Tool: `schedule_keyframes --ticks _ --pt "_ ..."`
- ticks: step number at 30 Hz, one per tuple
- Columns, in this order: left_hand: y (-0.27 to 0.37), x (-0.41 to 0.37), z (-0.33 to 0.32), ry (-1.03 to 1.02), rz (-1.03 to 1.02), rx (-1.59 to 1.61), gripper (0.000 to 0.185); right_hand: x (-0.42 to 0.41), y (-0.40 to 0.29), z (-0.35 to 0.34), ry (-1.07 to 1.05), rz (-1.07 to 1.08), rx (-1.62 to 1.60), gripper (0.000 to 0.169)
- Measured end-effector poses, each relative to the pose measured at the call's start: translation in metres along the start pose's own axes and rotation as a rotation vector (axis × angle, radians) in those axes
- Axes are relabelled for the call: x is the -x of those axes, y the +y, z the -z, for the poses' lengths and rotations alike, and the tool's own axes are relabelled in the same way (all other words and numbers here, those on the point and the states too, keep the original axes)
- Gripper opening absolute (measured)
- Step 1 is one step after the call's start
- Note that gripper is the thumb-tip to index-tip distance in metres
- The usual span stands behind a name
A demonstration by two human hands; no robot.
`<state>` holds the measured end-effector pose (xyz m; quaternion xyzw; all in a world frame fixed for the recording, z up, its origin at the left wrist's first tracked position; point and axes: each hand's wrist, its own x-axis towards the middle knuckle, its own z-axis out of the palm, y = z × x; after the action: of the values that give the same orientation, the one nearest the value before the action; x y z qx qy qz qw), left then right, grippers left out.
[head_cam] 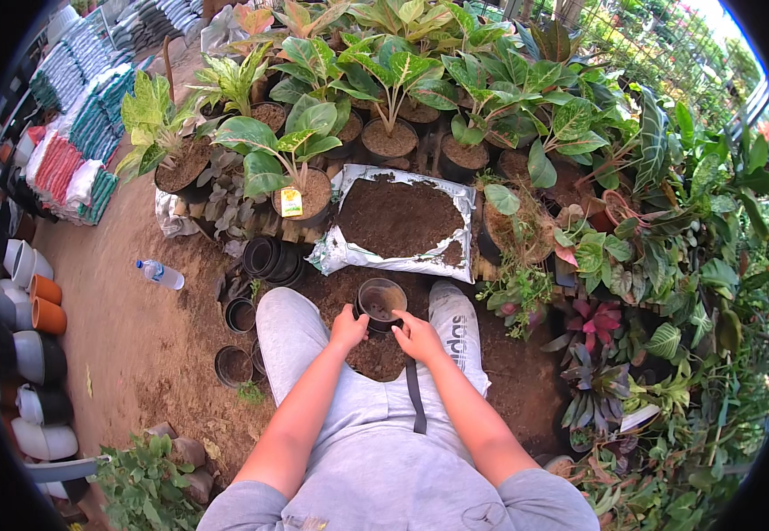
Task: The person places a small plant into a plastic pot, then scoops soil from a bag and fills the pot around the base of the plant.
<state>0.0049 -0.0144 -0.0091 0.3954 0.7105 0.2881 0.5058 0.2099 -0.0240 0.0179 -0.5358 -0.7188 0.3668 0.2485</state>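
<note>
Between my knees, a small black plastic nursery pot (380,304) is held upright, its inside dusted with soil. My left hand (349,327) grips the pot's left rim. On the other side, my right hand (417,336) has its fingers at the right rim, the index fingertip touching the edge; whether it grips firmly is hard to tell. Just beyond the pot lies a white plastic sack (397,265), cut open on top, with dark potting soil (401,216) showing inside.
Left of my knee are stacked black pots (270,259) and single empty pots (240,314). A water bottle (160,274) lies on the dirt ground. Potted aglaonemas (389,136) crowd behind the sack. Leafy plants (656,265) line the right; orange pots (48,314) stand far left.
</note>
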Motion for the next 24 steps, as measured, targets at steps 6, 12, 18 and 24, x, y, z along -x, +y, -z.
schedule_keyframes --ticks 6,12,18,24 --pt "0.006 0.006 0.004 -0.086 -0.019 0.041 0.051 0.0 0.005 -0.002 -0.052 -0.042 0.062 0.035" --pt "0.0 0.001 0.002 -0.086 -0.136 0.125 0.053 -0.002 0.006 -0.008 0.122 0.064 0.012 0.023" --pt "-0.008 -0.003 0.005 0.007 -0.034 -0.11 0.041 -0.012 0.039 -0.003 0.287 -0.325 -0.651 0.021" --pt "-0.005 -0.001 0.007 0.059 0.054 -0.207 0.036 -0.014 0.042 0.007 0.514 -0.352 -0.759 0.022"
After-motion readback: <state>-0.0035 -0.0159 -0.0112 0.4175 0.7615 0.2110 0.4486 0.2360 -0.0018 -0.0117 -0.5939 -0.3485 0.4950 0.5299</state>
